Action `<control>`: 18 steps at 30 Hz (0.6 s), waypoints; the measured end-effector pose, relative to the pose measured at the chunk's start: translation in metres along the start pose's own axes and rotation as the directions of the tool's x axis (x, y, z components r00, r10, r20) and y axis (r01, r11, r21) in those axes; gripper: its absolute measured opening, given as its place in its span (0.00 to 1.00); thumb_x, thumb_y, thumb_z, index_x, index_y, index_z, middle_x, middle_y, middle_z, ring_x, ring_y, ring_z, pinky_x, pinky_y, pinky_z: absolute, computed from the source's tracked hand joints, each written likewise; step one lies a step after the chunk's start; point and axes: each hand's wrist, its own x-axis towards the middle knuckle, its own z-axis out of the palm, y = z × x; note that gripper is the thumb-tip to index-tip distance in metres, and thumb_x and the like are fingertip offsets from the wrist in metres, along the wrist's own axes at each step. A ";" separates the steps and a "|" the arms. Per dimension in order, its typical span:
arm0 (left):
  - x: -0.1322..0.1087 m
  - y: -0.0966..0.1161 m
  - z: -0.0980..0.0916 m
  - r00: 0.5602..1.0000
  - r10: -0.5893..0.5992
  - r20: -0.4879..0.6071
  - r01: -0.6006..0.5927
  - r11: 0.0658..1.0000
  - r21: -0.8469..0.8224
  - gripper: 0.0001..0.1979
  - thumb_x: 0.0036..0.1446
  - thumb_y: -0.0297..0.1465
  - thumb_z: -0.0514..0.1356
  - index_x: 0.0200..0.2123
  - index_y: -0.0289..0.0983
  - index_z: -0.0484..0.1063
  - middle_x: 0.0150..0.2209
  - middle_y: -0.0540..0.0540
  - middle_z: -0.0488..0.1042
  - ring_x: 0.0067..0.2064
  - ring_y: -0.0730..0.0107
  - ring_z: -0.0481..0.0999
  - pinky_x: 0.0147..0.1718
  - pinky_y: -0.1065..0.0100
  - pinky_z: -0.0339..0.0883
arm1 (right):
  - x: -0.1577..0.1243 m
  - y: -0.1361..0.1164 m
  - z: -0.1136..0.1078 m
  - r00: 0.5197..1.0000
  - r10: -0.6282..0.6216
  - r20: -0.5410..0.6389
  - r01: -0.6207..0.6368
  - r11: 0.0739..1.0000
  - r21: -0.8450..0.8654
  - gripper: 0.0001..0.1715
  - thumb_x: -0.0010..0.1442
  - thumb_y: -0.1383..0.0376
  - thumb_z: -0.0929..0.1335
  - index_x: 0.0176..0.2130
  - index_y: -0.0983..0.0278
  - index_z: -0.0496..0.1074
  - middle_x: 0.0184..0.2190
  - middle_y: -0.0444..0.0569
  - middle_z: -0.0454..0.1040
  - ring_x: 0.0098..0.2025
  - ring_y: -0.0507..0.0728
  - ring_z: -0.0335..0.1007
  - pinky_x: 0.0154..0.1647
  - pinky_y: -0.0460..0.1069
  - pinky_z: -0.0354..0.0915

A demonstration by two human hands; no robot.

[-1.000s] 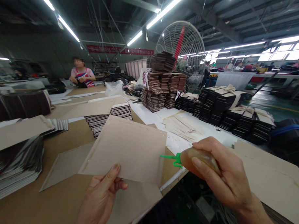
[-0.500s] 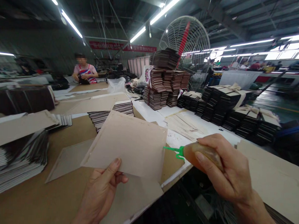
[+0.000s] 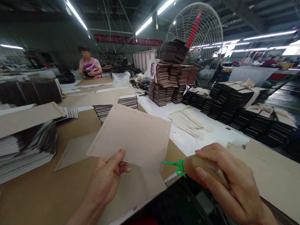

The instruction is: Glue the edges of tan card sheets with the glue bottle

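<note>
My left hand (image 3: 110, 176) pinches the near edge of a beige cardboard panel (image 3: 136, 138), thumb on top and fingers beneath. The panel is tilted up above the table, with a glossy strip along its left and far edges. My right hand (image 3: 231, 181) is wrapped round a squeeze bottle of amber liquid (image 3: 199, 168). Its green nozzle (image 3: 174, 163) points left, the tip at the panel's right edge near the lower corner. Below, another beige panel (image 3: 137, 194) lies on the table, and a thinner one (image 3: 76, 151) rests to the left.
Stacked panels (image 3: 23, 150) stand at left, with another stack (image 3: 128, 102) behind my panel. Brown bundles (image 3: 175, 80), black bundles (image 3: 239, 99) and loose strips (image 3: 189, 122) lie beyond. More beige panels (image 3: 273, 172) are at right. A large fan (image 3: 199, 35) and a co-worker (image 3: 90, 66) are farther back.
The nozzle tip has travelled down the panel's right edge toward its near corner as my right hand moved lower. My left hand keeps its hold; the view has shifted slightly.
</note>
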 end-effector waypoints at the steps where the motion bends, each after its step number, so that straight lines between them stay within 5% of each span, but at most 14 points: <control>1: 0.001 0.000 0.000 1.000 0.001 -0.003 -0.001 1.000 0.000 0.14 0.40 0.31 0.74 0.31 0.35 0.77 0.27 0.53 0.73 0.24 0.75 0.70 0.17 0.73 0.71 | 0.000 -0.001 0.001 1.000 0.005 0.002 -0.005 1.000 -0.003 0.12 0.60 0.67 0.65 0.46 0.63 0.65 0.35 0.51 0.68 0.34 0.57 0.67 0.29 0.51 0.64; 5: 0.002 -0.001 -0.002 1.000 0.008 -0.011 -0.009 1.000 -0.005 0.14 0.41 0.31 0.74 0.32 0.35 0.76 0.27 0.54 0.73 0.24 0.75 0.70 0.17 0.74 0.71 | 0.002 -0.001 0.002 1.000 -0.006 0.016 0.006 1.000 -0.006 0.13 0.60 0.67 0.65 0.46 0.63 0.65 0.36 0.51 0.68 0.33 0.57 0.67 0.29 0.51 0.64; 11: 0.000 0.000 -0.001 1.000 0.009 0.000 -0.009 1.000 -0.008 0.14 0.42 0.30 0.74 0.32 0.34 0.76 0.28 0.54 0.74 0.23 0.76 0.70 0.16 0.74 0.71 | 0.007 0.004 0.004 0.990 -0.033 -0.136 0.020 0.995 -0.093 0.15 0.59 0.68 0.66 0.47 0.65 0.66 0.37 0.51 0.67 0.36 0.56 0.66 0.32 0.51 0.64; 18: 0.005 0.000 -0.002 1.000 0.006 -0.026 -0.006 1.000 -0.005 0.16 0.39 0.30 0.75 0.33 0.35 0.76 0.26 0.54 0.74 0.22 0.75 0.71 0.16 0.74 0.71 | 0.001 -0.002 0.008 0.999 -0.018 0.027 0.017 1.000 0.013 0.14 0.60 0.68 0.65 0.47 0.65 0.65 0.36 0.52 0.68 0.35 0.57 0.66 0.29 0.51 0.64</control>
